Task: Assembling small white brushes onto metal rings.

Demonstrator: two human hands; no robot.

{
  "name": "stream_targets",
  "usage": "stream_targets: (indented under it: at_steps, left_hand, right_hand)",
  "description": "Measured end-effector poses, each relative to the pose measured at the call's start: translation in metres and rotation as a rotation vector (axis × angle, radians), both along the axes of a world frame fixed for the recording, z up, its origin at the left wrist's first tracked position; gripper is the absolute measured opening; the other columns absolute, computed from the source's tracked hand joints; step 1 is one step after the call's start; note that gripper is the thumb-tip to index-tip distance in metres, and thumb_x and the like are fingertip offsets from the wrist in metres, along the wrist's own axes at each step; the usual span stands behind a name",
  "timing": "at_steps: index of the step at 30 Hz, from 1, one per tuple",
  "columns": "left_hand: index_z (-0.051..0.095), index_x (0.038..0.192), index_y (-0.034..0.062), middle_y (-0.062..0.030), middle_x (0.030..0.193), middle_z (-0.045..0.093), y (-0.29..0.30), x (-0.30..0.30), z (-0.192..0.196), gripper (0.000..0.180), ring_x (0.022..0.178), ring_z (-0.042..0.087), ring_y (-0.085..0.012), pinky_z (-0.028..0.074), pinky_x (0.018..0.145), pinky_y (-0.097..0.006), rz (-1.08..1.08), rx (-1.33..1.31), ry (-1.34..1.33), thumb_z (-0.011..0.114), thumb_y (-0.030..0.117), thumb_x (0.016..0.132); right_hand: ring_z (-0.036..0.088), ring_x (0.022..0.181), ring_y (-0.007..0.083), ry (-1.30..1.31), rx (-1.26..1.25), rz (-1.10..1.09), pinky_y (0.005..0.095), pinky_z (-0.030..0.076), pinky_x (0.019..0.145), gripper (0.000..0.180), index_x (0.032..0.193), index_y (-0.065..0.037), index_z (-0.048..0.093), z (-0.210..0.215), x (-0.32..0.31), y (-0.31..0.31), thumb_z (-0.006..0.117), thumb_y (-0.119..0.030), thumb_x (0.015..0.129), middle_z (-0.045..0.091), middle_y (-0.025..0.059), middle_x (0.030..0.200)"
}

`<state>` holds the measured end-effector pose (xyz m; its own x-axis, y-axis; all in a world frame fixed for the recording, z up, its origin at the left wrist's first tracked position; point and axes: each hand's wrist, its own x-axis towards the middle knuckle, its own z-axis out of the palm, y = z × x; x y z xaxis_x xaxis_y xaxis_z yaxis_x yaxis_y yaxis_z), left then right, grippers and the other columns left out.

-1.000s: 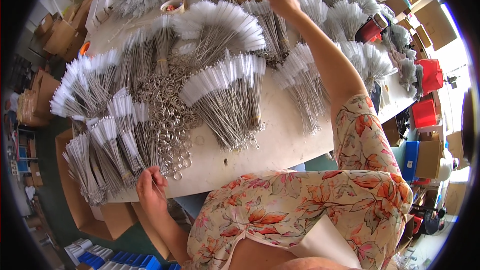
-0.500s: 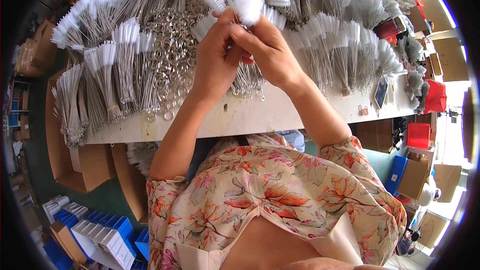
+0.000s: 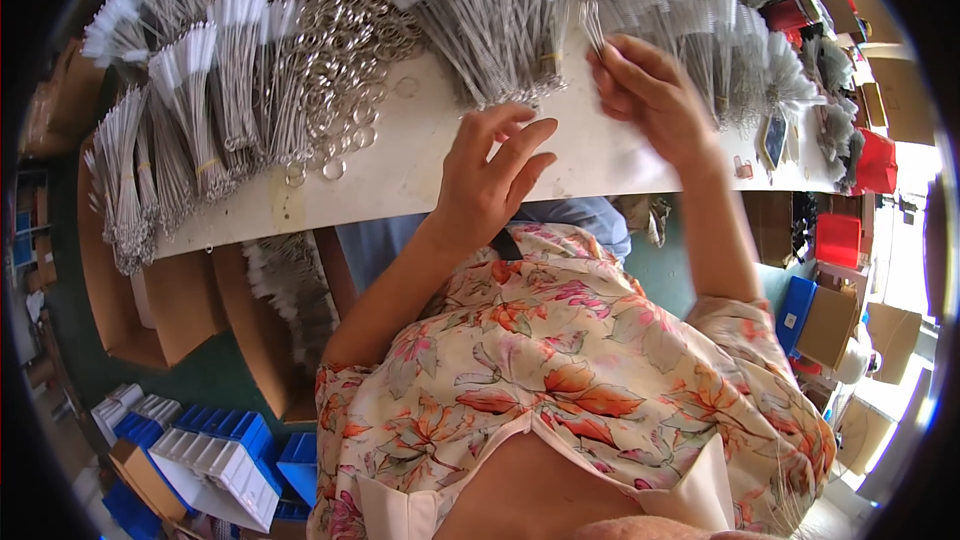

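Note:
My left hand (image 3: 488, 165) is open with fingers loosely apart. It hovers just in front of the looped wire ends of a fanned pile of wire-handled brushes (image 3: 490, 25), whose white bristle heads point away from me. To its right, my right hand (image 3: 645, 90) is closed on a small bunch of thin wire stems (image 3: 593, 25). They stick up past the fingertips and look like the brushes' handles; no bristle heads show on them. Metal split rings (image 3: 345, 30) lie heaped to the left of the fanned pile.
More brush bundles stand at left (image 3: 205, 90) and right (image 3: 690, 30) on the white table (image 3: 400, 175). A dark, flat device (image 3: 773, 140) lies near the right front edge. Cardboard boxes (image 3: 190, 310) and blue-and-white bins (image 3: 220, 460) sit below on the left.
My hands have parted. The left has come nearer and opened; the right has moved right with a bunch of wire stems. The white-bristled brushes that I held up before are no longer in my left hand.

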<state>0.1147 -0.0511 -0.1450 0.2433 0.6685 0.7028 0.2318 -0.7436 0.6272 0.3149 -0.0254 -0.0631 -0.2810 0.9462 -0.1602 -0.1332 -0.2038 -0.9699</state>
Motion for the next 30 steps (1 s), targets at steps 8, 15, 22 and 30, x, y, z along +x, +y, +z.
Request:
stream_targets:
  at_steps: [8,15,22,30]
  left_hand:
    - [0.057,0.101,0.0027,-0.0111,0.089,0.059,-0.019,-0.013,-0.027,0.025,0.071,0.059,-0.0211,0.049,0.061,-0.030,-0.182,-0.417,0.055,0.066,0.009,0.078]
    - [0.057,0.092,0.0023,-0.0095,0.081,0.058,-0.017,-0.034,-0.014,0.022,0.067,0.061,-0.0220,0.050,0.059,-0.032,-0.149,-0.191,-0.022,0.068,0.010,0.074]
    - [0.061,0.088,0.0085,-0.0017,0.068,0.056,0.029,-0.052,0.009,0.024,0.062,0.054,-0.0186,0.044,0.055,-0.032,-0.026,-0.017,0.343,0.073,0.019,0.069]
    - [0.061,0.082,0.0099,0.0009,0.077,0.056,0.079,-0.078,-0.004,0.015,0.076,0.048,-0.0168,0.036,0.074,-0.033,0.186,-0.103,0.735,0.067,0.022,0.075]
  right_hand:
    - [0.062,0.080,0.0203,-1.837,0.748,0.464,0.0337,0.049,0.066,0.011,0.079,-0.010,0.064,-0.044,-0.008,-0.025,0.056,-0.005,0.072,0.063,0.0069,0.078]
    - [0.053,0.054,0.0094,-0.552,-0.198,0.470,0.0225,0.043,0.051,0.014,0.084,-0.004,0.060,-0.031,-0.042,-0.029,0.055,-0.016,0.087,0.059,0.0009,0.067]
    - [0.061,0.063,0.0141,-0.759,0.007,0.450,0.0284,0.047,0.056,0.013,0.081,-0.002,0.063,-0.017,-0.013,-0.026,0.058,-0.015,0.083,0.063,0.0054,0.069]
    - [0.058,0.060,0.0192,-0.896,0.585,0.113,0.0311,0.046,0.054,0.010,0.084,0.000,0.061,-0.049,-0.030,-0.021,0.058,-0.009,0.084,0.060,0.0074,0.072]
